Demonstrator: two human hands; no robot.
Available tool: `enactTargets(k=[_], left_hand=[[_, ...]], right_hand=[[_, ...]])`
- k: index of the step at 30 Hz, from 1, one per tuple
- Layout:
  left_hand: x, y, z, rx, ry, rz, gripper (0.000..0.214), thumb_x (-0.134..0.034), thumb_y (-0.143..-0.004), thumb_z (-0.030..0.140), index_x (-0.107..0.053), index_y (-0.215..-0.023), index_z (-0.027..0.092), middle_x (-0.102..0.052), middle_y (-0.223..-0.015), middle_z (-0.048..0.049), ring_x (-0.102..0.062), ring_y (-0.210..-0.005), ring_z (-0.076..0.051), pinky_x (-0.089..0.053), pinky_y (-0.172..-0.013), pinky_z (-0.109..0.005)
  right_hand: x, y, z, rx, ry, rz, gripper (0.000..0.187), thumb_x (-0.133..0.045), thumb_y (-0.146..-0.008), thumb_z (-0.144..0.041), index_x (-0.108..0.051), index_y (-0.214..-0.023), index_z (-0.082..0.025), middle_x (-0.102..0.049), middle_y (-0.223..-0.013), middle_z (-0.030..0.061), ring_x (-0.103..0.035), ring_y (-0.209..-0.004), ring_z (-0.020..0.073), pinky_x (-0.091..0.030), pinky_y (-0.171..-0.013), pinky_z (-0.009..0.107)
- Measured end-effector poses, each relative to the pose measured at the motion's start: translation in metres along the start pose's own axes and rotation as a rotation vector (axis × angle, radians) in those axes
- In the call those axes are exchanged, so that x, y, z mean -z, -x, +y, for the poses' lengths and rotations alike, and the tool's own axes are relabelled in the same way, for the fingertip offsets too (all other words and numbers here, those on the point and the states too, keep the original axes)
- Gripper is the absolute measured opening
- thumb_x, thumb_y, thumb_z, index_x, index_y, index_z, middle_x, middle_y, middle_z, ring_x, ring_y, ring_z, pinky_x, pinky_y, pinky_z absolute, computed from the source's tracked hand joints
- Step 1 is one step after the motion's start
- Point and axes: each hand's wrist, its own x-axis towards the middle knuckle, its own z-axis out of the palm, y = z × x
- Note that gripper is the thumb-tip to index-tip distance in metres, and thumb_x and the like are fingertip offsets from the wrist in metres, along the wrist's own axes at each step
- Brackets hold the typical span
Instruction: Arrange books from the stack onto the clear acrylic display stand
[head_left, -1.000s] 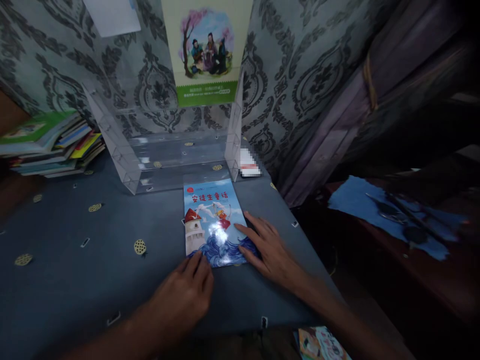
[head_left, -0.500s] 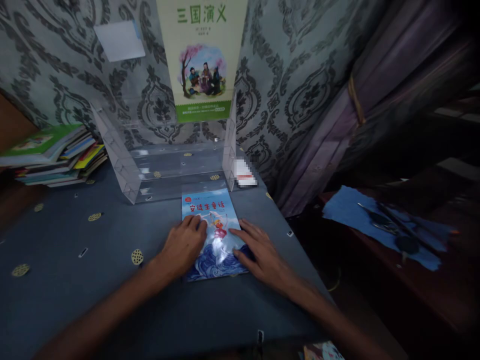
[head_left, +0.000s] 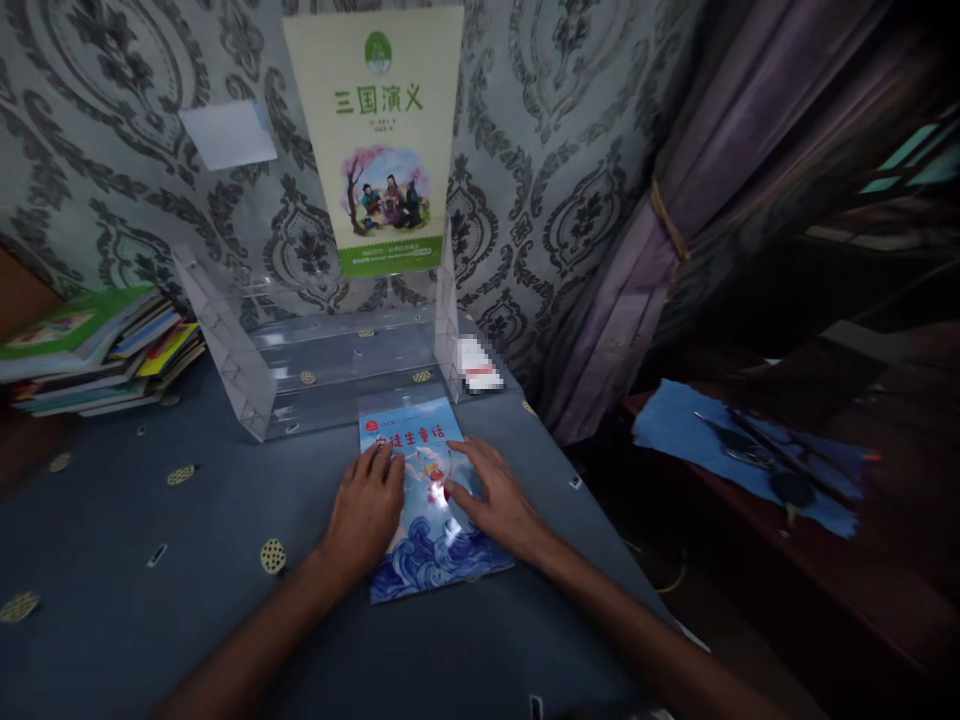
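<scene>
A blue picture book (head_left: 431,535) with red Chinese title characters lies flat on the table, cover up. My left hand (head_left: 364,510) rests along its left side, fingers laid over the cover and partly hiding the title. On the opposite side, my right hand (head_left: 495,495) has its thumb and fingers spread over the cover's right part. Just beyond the book stands a clear plastic tiered rack (head_left: 244,390). A tall cream and green book (head_left: 386,130) stands upright at the rack's top back.
Several stacked books (head_left: 90,350) lie at the table's left. A white card (head_left: 480,365), partly pixelated, lies by the rack's right side. White paper (head_left: 229,135) is on the patterned wall. A tied purple curtain (head_left: 637,290) hangs at right, near a blue cloth (head_left: 705,440) bearing tools.
My view has tilted upward, showing more of the upright book. Both hands have slid farther up the blue book's cover, the left now over part of the title.
</scene>
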Motion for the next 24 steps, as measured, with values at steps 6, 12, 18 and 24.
enactTargets(k=[6,12,18,24], left_hand=[[-0.001,-0.001,-0.003,-0.011,-0.001,0.027,0.036,-0.046,-0.094,0.009,-0.061,-0.126,0.012,-0.065,-0.132,-0.0176,-0.058,-0.127,-0.029,-0.051,-0.103,-0.047],[-0.002,-0.001,-0.005,-0.025,0.005,0.051,0.035,-0.047,-0.093,0.01,-0.06,-0.126,0.012,-0.064,-0.131,-0.0158,-0.058,-0.125,-0.029,-0.052,-0.101,-0.046],[-0.003,-0.001,-0.008,0.102,0.239,0.059,0.031,-0.045,-0.098,0.017,-0.057,-0.126,0.017,-0.057,-0.138,-0.0164,-0.055,-0.127,-0.029,-0.05,-0.103,-0.051],[-0.01,-0.002,-0.024,0.349,0.89,0.111,0.043,-0.05,-0.097,0.034,-0.045,-0.137,0.019,-0.036,-0.156,-0.0172,-0.036,-0.146,-0.03,-0.038,-0.115,-0.052]], right_hand=[[0.02,-0.008,-0.016,-0.207,-0.539,-0.013,0.045,-0.062,-0.089,-0.042,-0.061,-0.13,-0.023,-0.068,-0.13,0.0107,-0.063,-0.122,0.0285,-0.052,-0.104,0.047],[0.02,-0.009,-0.017,-0.375,-0.899,0.006,0.045,-0.062,-0.087,-0.048,-0.062,-0.126,-0.024,-0.068,-0.129,0.0115,-0.071,-0.105,0.0273,-0.06,-0.087,0.042],[0.01,-0.009,-0.006,-0.417,-0.867,0.088,0.045,-0.068,-0.079,-0.042,-0.062,-0.119,-0.023,-0.065,-0.134,0.0113,-0.07,-0.105,0.0258,-0.06,-0.083,0.039],[0.009,-0.014,-0.01,-0.628,-1.092,0.059,0.047,-0.079,-0.07,-0.038,-0.063,-0.11,-0.02,-0.076,-0.094,0.0049,-0.072,-0.079,0.0201,-0.057,-0.07,0.031]])
